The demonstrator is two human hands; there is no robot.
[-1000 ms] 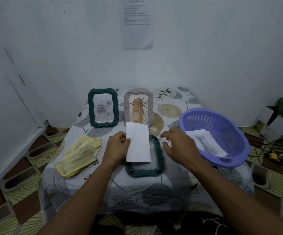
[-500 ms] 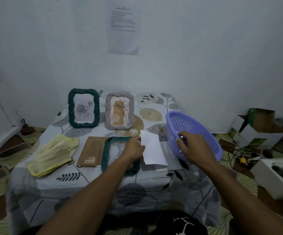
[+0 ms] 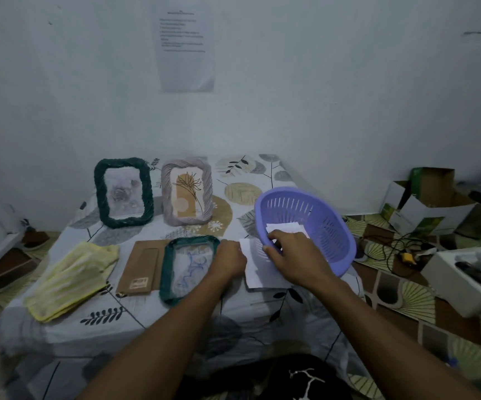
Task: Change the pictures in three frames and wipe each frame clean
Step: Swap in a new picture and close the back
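White picture sheet (image 3: 255,272) sits between the hands; left hand (image 3: 229,259) pinches its edge, right hand (image 3: 294,255) grips the purple basket (image 3: 320,220).

"From where does the single view look?"

"From the person's head. It faces forward and tilts down over the table (image 3: 262,313), toward the wall (image 3: 320,111) behind it."

"How near does it sit?"

"Near. The forearms (image 3: 161,342) enter from the bottom edge, and the left hand (image 3: 229,262) and right hand (image 3: 294,255) land about mid-picture. The wide lens takes in the whole table top, the floor (image 3: 392,290) on both sides and much of the wall."

"Which part is shared?"

"It is one view only."
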